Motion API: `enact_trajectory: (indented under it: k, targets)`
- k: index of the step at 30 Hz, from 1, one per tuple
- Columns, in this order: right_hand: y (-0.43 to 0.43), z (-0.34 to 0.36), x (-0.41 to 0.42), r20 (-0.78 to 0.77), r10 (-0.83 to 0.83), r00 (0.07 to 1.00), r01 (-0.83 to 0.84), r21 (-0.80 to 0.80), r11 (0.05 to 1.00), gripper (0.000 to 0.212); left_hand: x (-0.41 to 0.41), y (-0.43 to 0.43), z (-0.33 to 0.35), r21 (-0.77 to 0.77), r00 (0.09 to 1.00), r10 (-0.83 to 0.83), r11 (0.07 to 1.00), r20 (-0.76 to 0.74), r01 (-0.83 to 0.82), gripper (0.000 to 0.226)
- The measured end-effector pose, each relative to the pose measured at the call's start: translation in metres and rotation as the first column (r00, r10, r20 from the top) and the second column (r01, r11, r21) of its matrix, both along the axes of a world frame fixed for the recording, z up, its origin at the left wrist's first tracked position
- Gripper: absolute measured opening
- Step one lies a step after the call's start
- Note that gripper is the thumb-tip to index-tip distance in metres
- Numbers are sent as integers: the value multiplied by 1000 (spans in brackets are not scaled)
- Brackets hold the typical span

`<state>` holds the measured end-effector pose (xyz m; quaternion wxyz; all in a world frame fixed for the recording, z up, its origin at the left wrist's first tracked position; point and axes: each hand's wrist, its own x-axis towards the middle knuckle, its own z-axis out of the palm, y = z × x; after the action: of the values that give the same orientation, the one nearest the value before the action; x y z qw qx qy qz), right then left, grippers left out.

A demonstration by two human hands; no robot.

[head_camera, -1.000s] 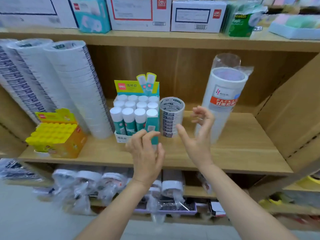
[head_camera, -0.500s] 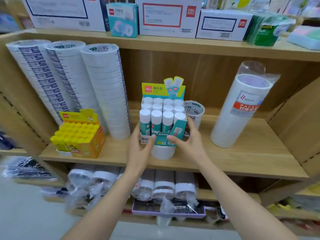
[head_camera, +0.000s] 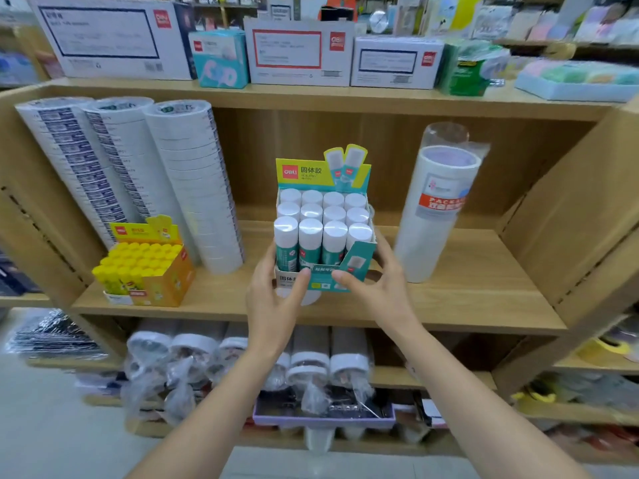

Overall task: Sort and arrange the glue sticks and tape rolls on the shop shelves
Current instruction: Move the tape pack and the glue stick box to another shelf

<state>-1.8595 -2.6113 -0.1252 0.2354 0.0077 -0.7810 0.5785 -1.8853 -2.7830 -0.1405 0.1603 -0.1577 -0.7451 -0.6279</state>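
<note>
Gripping teal glue-stick box (head_camera: 325, 236) mid-frame, left hand (head_camera: 273, 302) and right hand (head_camera: 377, 288) curled round its lower sides, over middle shelf (head_camera: 449, 305). Repositioning step, seemingly; next, needs level set-down, likely near yellow glue-stick box (head_camera: 148, 271) at left.

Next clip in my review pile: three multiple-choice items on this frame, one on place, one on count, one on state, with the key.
1. Where does the yellow glue stick box stand? A) on the top board; B) on the floor; C) on the shelf, left of the teal glue stick box.
2. How many white caps show in the teal glue stick box? A) 6; B) 12; C) 20.
3. Which hands grip that box? A) the left hand and the right hand; B) the left hand only; C) neither.
Key: 1 C, it sits by the tape stacks; 2 B, three rows of four; 3 A, each thumb presses its front.
</note>
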Motion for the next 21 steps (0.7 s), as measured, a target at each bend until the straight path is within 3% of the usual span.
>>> enact_trajectory:
  k: [9,21]
  targets:
    - [110,-4,137,26,-93,995,93,17,996,84,117,112,-14,-20,998,-57,998,-12,56,60]
    - [276,4,285,-5,-399,917,398,50,916,87,220,301,-10,-28,970,-242,970,-18,241,41]
